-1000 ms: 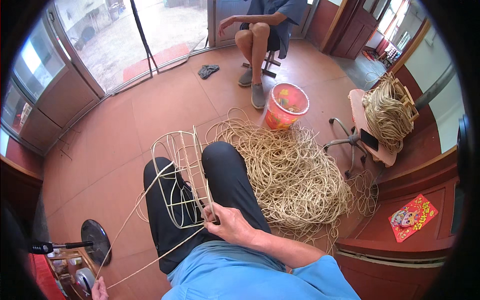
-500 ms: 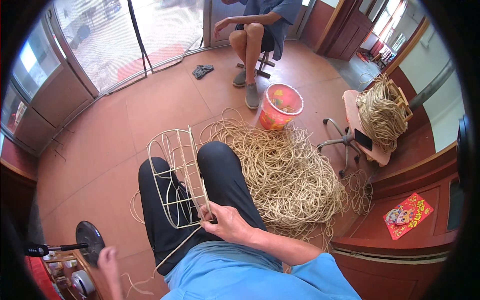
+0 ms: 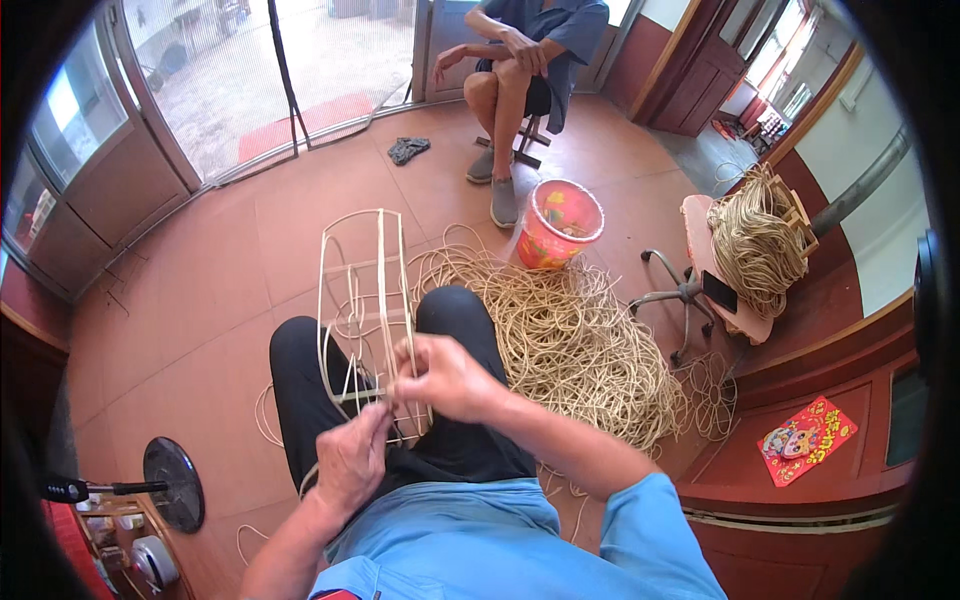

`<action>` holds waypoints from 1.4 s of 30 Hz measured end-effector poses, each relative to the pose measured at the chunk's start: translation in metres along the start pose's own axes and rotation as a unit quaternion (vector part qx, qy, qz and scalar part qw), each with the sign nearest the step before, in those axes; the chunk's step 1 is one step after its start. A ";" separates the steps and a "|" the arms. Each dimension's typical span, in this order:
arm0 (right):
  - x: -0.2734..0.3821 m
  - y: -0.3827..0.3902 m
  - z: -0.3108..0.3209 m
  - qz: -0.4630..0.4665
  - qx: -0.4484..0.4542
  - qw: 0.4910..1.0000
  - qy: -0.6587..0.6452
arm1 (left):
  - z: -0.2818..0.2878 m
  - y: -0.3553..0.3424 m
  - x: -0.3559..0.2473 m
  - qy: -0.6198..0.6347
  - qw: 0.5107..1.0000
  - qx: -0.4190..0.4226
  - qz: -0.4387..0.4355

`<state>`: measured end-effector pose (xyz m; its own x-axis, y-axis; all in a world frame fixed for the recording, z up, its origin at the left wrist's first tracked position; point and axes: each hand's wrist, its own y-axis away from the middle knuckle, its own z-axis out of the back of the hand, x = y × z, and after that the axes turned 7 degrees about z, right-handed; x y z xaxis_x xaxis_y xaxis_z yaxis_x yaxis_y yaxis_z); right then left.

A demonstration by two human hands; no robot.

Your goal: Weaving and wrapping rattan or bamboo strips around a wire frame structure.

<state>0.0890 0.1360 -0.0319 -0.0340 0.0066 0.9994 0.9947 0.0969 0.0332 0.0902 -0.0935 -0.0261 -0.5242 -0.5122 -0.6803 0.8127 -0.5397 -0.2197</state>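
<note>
A pale open rectangular frame (image 3: 383, 318) with rounded ends stands tilted over my knees in dark trousers. My left hand (image 3: 355, 450) is closed at its lower edge, pinching cord that trails down beside my thigh. My right hand (image 3: 440, 375) is just above and to the right, fingers curled at the frame's right bars; the exact grip is partly hidden. A large tangled heap of tan cord (image 3: 590, 370) lies on the floor beside my right leg.
A seated person (image 3: 510, 70) faces me, behind a red bucket (image 3: 560, 235). At right, a swivel chair (image 3: 700, 230) holds coiled cord and a dark phone. A dark round base (image 3: 175, 483) and wooden tray with small items stand at lower left. A grey cloth (image 3: 408, 150) lies near the doorway.
My left hand has come up from the lower left to the frame. My right hand has risen and the frame now stands more upright. The seated person's hand has moved onto the knee.
</note>
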 end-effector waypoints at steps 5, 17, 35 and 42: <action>0.059 -0.068 0.034 -0.057 0.015 0.991 -0.123 | 0.041 -0.077 -0.016 -0.066 0.992 -0.056 -0.089; 0.058 -0.053 0.025 0.031 -0.068 0.993 -0.092 | 0.021 -0.078 -0.006 -0.224 0.966 -0.072 -0.105; 0.027 -0.011 0.002 0.132 -0.158 0.977 0.048 | 0.015 -0.045 -0.024 -0.233 0.962 -0.076 -0.116; 0.009 0.016 -0.023 0.167 -0.247 0.944 0.143 | -0.002 -0.016 -0.014 -0.264 0.951 -0.092 -0.129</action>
<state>0.1064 0.1145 -0.0226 0.2470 -0.3217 0.9141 0.8713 -0.3391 -0.3548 0.0852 -0.0765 -0.0144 -0.7280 -0.6686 -0.1517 0.6446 -0.5921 -0.4836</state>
